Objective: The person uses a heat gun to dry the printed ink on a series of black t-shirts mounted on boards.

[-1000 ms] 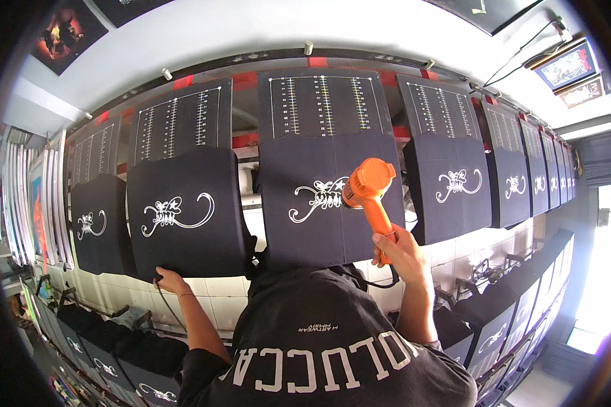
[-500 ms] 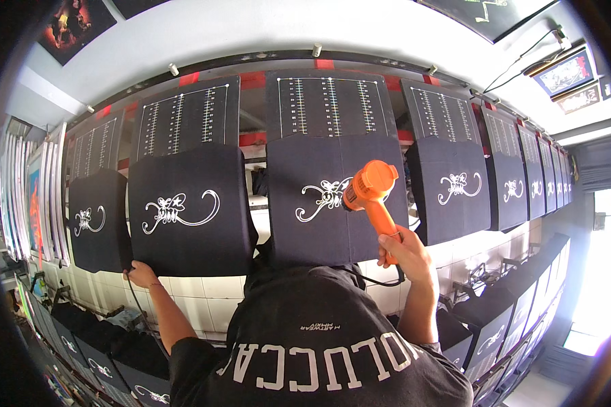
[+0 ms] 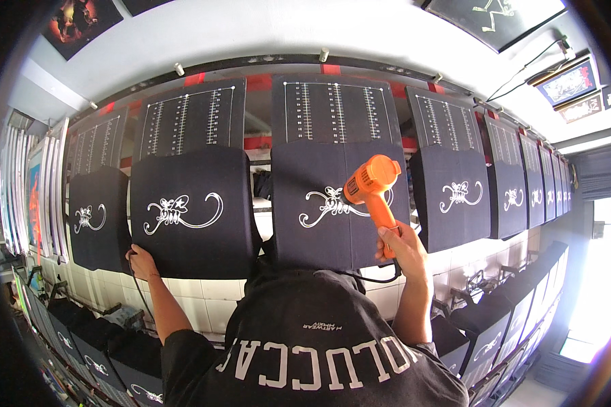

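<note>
My right hand (image 3: 406,249) is closed round the handle of an orange heat gun (image 3: 373,178). Its nozzle points left over the white line print (image 3: 331,201) on the black shirt (image 3: 305,247) in front of me. Whether the nozzle touches the cloth is hard to tell. A black cord hangs from below the handle. Off to the left, my left hand (image 3: 142,262) pinches a thin dark cord (image 3: 140,293) at the near corner of the neighbouring black shirt (image 3: 190,254), which bears a similar white print (image 3: 176,211).
Flat boards (image 3: 332,112) with white measuring marks carry shirts in a long row to both sides. A dark rail (image 3: 251,62) runs behind them. Upright frames (image 3: 19,183) stand at far left. Another row of shirt-covered boards (image 3: 485,322) lies nearer, low on both sides.
The heat gun has shifted slightly left and away from me relative to the print. My left hand has moved a little farther up beside the shirt's corner, still on the cord. The view has shifted slightly.
</note>
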### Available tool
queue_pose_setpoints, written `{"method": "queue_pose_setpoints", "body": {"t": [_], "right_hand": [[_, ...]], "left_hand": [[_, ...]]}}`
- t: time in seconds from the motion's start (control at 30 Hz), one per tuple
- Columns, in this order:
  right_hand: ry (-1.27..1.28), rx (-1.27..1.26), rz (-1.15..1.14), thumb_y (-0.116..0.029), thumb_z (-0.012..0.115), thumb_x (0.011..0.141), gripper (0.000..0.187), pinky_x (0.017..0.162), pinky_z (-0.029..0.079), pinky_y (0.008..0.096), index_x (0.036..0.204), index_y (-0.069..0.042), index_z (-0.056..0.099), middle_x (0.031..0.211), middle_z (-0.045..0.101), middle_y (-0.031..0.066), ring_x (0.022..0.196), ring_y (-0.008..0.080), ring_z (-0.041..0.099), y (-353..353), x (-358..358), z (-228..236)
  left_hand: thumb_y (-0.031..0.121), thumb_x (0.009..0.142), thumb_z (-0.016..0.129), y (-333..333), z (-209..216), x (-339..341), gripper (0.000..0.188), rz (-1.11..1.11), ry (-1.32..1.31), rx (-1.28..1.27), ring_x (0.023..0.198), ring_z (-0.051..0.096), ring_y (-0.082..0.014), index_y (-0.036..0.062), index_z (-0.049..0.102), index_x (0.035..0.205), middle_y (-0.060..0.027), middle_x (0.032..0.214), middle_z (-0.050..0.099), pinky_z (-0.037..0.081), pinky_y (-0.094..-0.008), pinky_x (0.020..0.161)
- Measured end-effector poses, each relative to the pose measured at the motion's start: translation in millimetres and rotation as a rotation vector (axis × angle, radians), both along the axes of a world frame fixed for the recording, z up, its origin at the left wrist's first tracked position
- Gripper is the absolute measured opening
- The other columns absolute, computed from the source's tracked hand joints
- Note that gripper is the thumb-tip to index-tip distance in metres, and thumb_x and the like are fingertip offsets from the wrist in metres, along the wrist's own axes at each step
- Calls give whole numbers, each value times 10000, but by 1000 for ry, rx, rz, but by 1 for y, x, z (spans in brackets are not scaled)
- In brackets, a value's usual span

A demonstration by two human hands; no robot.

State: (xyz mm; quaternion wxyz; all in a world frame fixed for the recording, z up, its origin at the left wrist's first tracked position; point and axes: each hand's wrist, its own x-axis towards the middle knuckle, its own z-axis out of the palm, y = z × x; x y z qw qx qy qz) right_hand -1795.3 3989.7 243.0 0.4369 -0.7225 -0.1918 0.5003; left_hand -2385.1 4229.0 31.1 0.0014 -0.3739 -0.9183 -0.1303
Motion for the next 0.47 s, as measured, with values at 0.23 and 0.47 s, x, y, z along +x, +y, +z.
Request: {"method": "queue_pose_setpoints", "body": {"t": [0.23, 0.47], "right_hand": [[-70, -1, -18, -244, 622, 952, 261, 519, 482, 256, 997, 10, 581, 715, 584, 38, 575, 123, 595, 16, 7, -6], [-53, 29, -56, -307, 633, 940, 320, 529, 504, 251, 1012, 1, 590, 739, 592, 39, 587, 129, 613, 18, 13, -10]], "left_hand": [[517, 985, 365, -1, 0, -3, 560, -7, -3, 7, 1039, 640, -416, 55, 568, 1229, -208, 1122, 685, 464, -527, 882], [517, 984, 368, -2, -5, -8, 558, -20, -26, 1, 1044, 639, -414, 57, 564, 1230, -209, 1129, 683, 459, -530, 891]]}}
